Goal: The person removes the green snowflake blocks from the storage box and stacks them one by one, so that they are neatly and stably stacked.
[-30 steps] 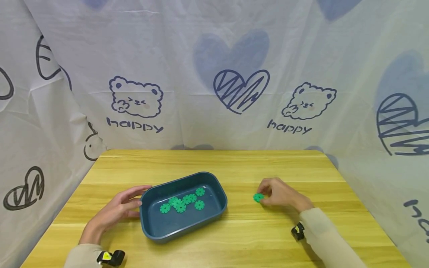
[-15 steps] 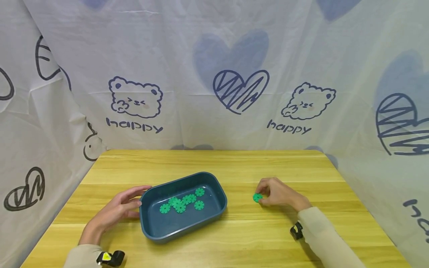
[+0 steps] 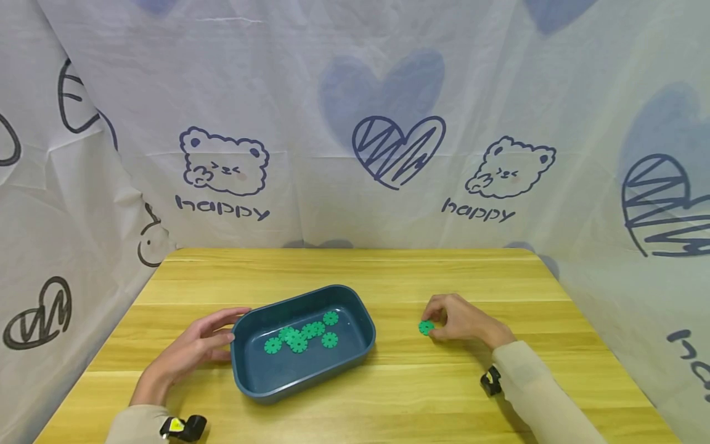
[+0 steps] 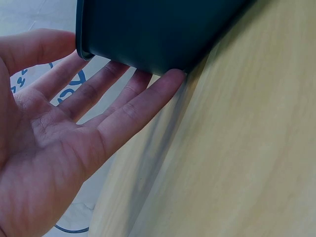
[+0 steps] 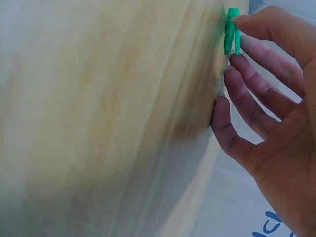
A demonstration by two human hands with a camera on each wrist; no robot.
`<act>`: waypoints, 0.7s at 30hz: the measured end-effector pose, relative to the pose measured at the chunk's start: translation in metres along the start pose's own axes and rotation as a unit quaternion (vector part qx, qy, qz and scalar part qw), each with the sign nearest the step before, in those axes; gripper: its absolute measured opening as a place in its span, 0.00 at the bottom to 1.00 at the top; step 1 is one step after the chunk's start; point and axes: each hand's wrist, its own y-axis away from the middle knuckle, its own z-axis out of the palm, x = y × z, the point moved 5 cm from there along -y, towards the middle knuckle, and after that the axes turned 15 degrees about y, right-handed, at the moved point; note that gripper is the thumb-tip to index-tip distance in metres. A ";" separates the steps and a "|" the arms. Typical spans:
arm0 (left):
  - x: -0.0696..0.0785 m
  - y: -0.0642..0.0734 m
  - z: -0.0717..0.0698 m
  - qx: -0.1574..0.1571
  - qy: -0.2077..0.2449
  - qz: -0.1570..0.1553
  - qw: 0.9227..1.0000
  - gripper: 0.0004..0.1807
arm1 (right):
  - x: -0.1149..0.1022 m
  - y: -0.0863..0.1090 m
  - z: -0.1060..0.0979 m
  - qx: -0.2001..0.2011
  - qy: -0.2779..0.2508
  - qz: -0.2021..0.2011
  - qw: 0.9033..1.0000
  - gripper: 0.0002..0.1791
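My left hand point(image 3: 191, 346) is at the left end of a dark teal plastic bin point(image 3: 304, 383). Its fingers stretch along the outer wall, and the thumb tip meets the rim in the left wrist view. Inside the bin lie several green notched plastic discs point(image 3: 330, 340), some overlapping. To the right of the bin, my right hand point(image 3: 463, 320) pinches a green notched disc point(image 3: 426, 327) between thumb and fingers, low over the table. Seen edge-on in the right wrist view, the green piece point(image 5: 230, 32) shows two thin layers side by side. The other fingertips are close to the tabletop.
Both hands are over a light wood-grain table point(image 3: 388, 271). A white cloth point(image 3: 310, 123) printed with bears and hearts hangs behind it and at both sides. Each wrist carries a small black camera point(image 3: 491, 382).
The right hand has shifted very slightly left, and its green disc has gone from tilted to lying flatter. Neither the left hand nor the bin has moved noticeably.
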 end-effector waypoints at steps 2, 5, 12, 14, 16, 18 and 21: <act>0.000 0.000 0.000 0.000 0.001 0.000 1.000 0.31 | 0.000 0.000 0.000 0.000 0.003 -0.002 1.000 0.10; 0.000 0.000 0.000 0.002 0.002 0.000 1.000 0.31 | 0.000 0.000 0.000 0.000 0.006 -0.003 1.000 0.10; -0.001 0.001 0.000 0.001 0.008 0.001 1.000 0.31 | 0.001 -0.001 0.001 0.000 0.011 -0.004 1.000 0.09; -0.001 0.001 0.000 0.001 0.009 0.002 1.000 0.30 | 0.001 -0.001 0.001 -0.001 0.012 -0.004 1.000 0.09; -0.001 0.000 0.000 0.001 0.009 0.002 1.000 0.30 | 0.000 -0.001 0.001 0.000 0.013 -0.004 1.000 0.09; -0.001 0.000 0.000 0.000 0.010 0.002 1.000 0.30 | 0.000 -0.002 0.001 0.001 0.014 -0.005 1.000 0.09; -0.001 0.000 0.000 -0.002 0.014 0.003 1.000 0.30 | 0.000 -0.002 0.000 0.002 0.016 -0.007 1.000 0.08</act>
